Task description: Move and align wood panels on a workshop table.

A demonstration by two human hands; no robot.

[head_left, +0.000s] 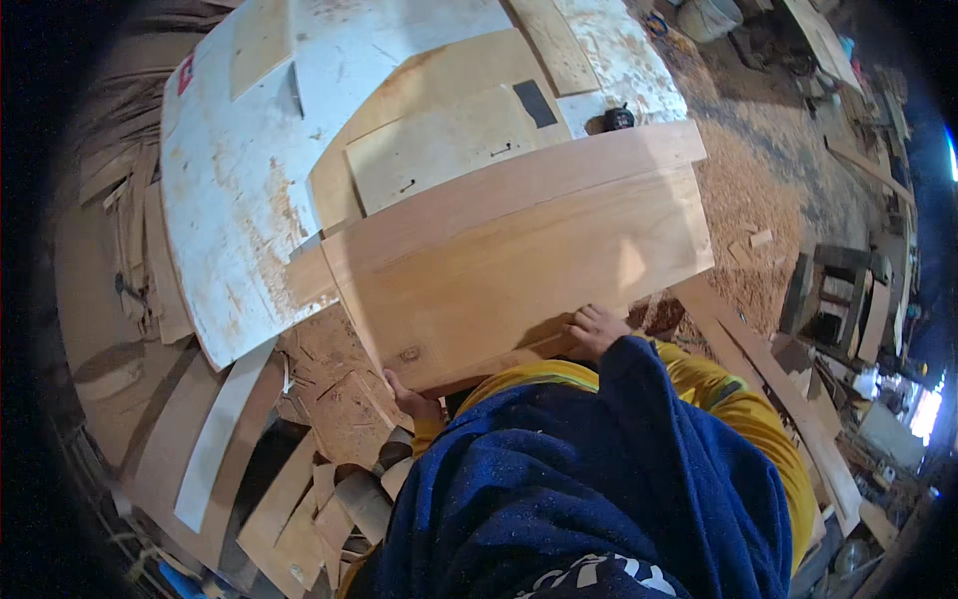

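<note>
A big glued-up wooden panel [519, 260] lies tilted over the edge of a white worktable [230, 200], its near edge against my body. My right hand [597, 327] grips the panel's near edge, fingers curled on top. My left hand [414, 399] holds the panel's lower left corner from beneath, thumb up beside a dark knot. A narrower strip runs along the panel's far side. My blue garment and yellow sleeves fill the lower middle of the view.
Thin plywood sheets [439, 140] and a dark sanding pad [535, 103] lie on the table, with a black tape measure [619, 118] at its far edge. Offcuts [299, 499] pile on the floor to the left. Sawdust [758, 170] covers the floor on the right beside planks [788, 399].
</note>
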